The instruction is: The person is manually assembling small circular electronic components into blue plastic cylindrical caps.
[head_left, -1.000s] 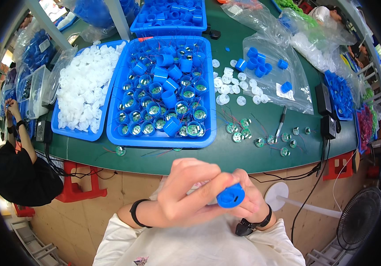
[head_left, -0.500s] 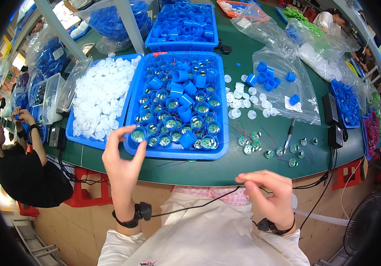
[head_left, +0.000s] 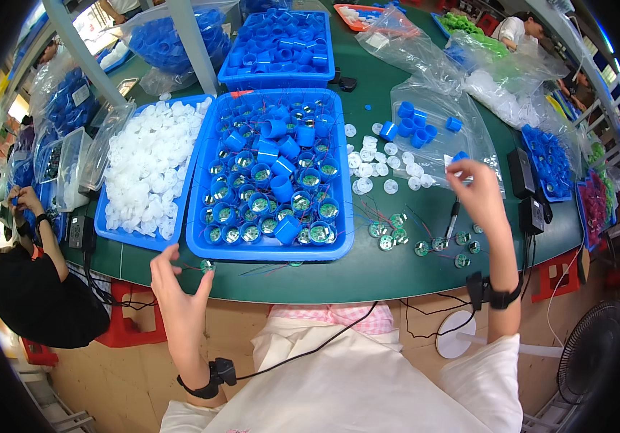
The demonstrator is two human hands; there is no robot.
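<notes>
The green tabletop [head_left: 368, 270] carries a large blue tray [head_left: 275, 173] of blue caps fitted with round circuit discs, standing just beside a second blue tray [head_left: 153, 173] heaped with white caps. A clear plastic bag [head_left: 433, 123] lies to the right, with loose blue caps on it. The left hand [head_left: 178, 289] hovers at the near tabletop edge, its grip pinching a small round circuit disc [head_left: 207, 265] between thumb and fingertips. The right hand [head_left: 477, 191] is raised over the bag, its grip closed on a blue cap [head_left: 460, 156] at the fingertips. Loose wired discs [head_left: 396, 234] lie between the hands.
</notes>
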